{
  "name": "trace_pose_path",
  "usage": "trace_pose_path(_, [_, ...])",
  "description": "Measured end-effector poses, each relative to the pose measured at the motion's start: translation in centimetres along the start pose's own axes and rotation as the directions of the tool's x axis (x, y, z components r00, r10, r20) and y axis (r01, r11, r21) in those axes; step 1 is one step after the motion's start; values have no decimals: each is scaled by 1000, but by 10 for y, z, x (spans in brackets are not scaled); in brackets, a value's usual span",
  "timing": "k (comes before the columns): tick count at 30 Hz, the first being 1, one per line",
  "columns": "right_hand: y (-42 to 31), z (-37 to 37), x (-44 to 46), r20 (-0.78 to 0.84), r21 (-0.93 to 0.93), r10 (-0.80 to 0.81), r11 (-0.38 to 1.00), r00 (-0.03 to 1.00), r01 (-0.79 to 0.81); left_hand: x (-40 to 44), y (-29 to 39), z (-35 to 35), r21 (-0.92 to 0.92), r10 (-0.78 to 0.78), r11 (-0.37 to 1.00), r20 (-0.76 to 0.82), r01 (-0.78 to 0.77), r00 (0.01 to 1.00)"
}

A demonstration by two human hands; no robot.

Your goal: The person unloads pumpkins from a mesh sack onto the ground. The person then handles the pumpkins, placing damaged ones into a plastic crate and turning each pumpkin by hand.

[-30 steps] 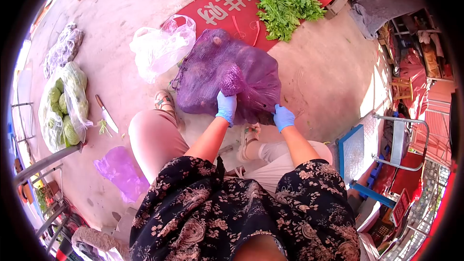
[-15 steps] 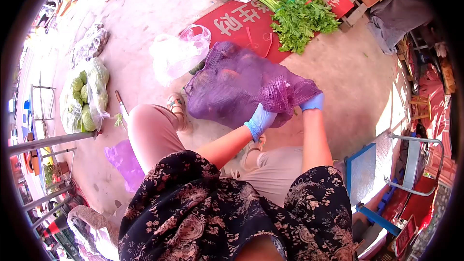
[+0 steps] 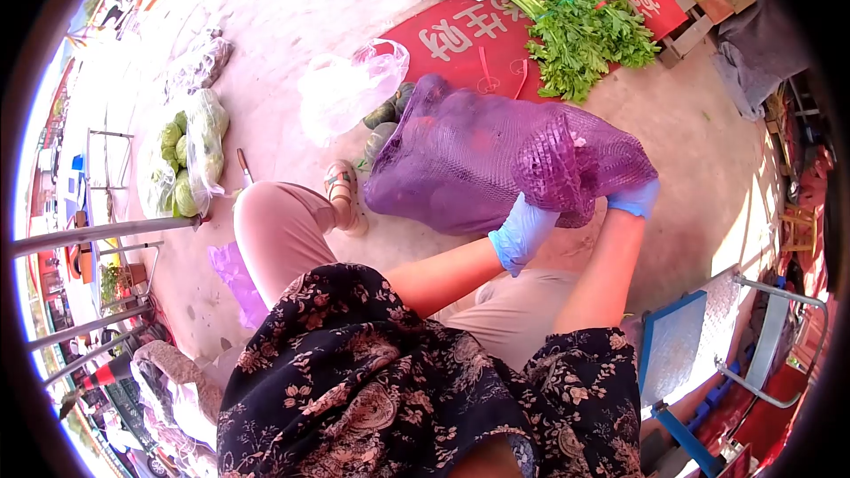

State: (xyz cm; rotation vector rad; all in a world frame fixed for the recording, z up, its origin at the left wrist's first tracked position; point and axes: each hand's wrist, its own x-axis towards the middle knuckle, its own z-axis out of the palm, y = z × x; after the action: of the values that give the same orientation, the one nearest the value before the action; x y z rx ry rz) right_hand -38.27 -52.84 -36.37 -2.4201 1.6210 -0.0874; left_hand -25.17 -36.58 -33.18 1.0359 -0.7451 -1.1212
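Pale, sunlit floor (image 3: 708, 159) carries a red mat (image 3: 474, 35) at the top of the frame, with celery (image 3: 589, 49) on it at upper right. Across the centre lies a filled purple mesh sack (image 3: 460, 164). The left hand (image 3: 524, 232) grips its bunched mesh; the right hand (image 3: 635, 200) touches its right end, fingers hidden, grip unclear.

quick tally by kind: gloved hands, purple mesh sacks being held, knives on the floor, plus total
Gloved hands: 2 (left hand, right hand)
Purple mesh sack: 1
Knife: 1
Total: 4
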Motion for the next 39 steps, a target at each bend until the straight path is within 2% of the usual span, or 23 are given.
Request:
trace_pose_path(1, [5, 0, 0, -23, 25, 20, 999, 1000, -20, -2, 2, 2, 63, 120, 991, 0, -120, 993])
trace_pose_path(2, [10, 0, -1, -116, 236, 16, 972, 993, 12, -3, 2, 2, 218, 251, 943, 28, -251, 967])
trace_pose_path(4, [7, -11, -3, -262, 554, 66, 827, 963, 94, -5, 8, 3, 510, 499, 723, 82, -467, 863])
trace_pose_path(6, [-5, -18, -8, -295, 754, 215, 651, 931, 88, -8, 26, 1, 132, 216, 964, 107, -229, 971])
trace_pose_path(7, [-15, -20, -12, -284, 811, 274, 579, 919, 79, -5, 36, -2, -63, 83, 995, 168, -73, 982])
trace_pose_path(10, [-43, -22, -27, -227, 917, 416, 395, 881, 50, 3, 42, 4, -56, 327, 945, 184, -322, 927])
trace_pose_path(12, [-49, -26, -22, -127, 965, 466, 261, 876, 1, 3, 38, -6, 134, 353, 908, 266, -398, 897])
trace_pose_path(14, [-51, -30, -10, 30, 998, 463, 34, 886, -52, 8, 30, -16, 259, 319, 872, 345, -416, 883])
trace_pose_path(15, [-46, -24, -3, 162, 974, 422, -213, 892, -76, 9, 15, -20, 293, 338, 851, 330, -436, 881])
trace_pose_path(18, [-116, -44, -20, 237, 912, 326, -399, 915, -94, 10, -25, -51, 360, 292, 845, 308, -395, 906])
trace_pose_path(20, [-155, -34, -31, 281, 832, 36, -508, 959, -225, 4, -38, -74, 462, 239, 817, 274, -345, 932])
trace_pose_path(22, [-194, -10, -46, 362, 827, -40, -448, 931, -341, 0, -55, -94, 543, 216, 793, 171, -275, 961])
trace_pose_path(24, [-206, 28, -54, 240, 956, -121, -144, 963, -256, 3, -69, -113, 600, 206, 774, 61, -201, 977])
trace_pose_path(26, [-222, 27, -63, 231, 952, -107, -179, 967, -247, 12, -79, -137, 635, 180, 763, -29, -121, 983])
trace_pose_path(27, [-222, 22, -67, 97, 995, -148, 50, 984, -91, 17, -81, -151, 645, 150, 759, -41, -88, 988])
trace_pose_path(30, [-221, 20, -72, 171, 985, -220, 50, 960, -164, 27, -84, -189, 702, 0, 712, 2, -1, 1000])
trace_pose_path(32, [-204, -8, -71, 170, 975, -374, -69, 912, -210, 27, -81, -210, 763, -153, 646, 86, 34, 984])
trace_pose_path(33, [-179, -22, -68, 162, 987, -427, 50, 890, -155, 24, -75, -216, 687, -234, 720, 106, 99, 966])
trace_pose_path(34, [-158, -25, -73, 133, 979, -301, 187, 944, -79, 20, -67, -218, 580, -308, 793, 121, 185, 944])
trace_pose_path(35, [-135, -14, -76, 78, 945, -182, 327, 980, -15, 13, -48, -204, 12, -376, 927, 39, 375, 926])
trace_pose_path(36, [-111, 5, -77, 3, 887, -71, 460, 997, 30, 14, -40, -197, 16, -379, 925, 34, 378, 925])
trace_pose_path(38, [-50, 84, -93, 253, 585, 85, 780, 964, -222, 14, -35, -191, 29, -412, 911, 13, 411, 911])
trace_pose_path(39, [-58, 84, -101, 304, 445, 56, 874, 951, -194, 17, -33, -187, 122, -332, 940, 119, 318, 936])
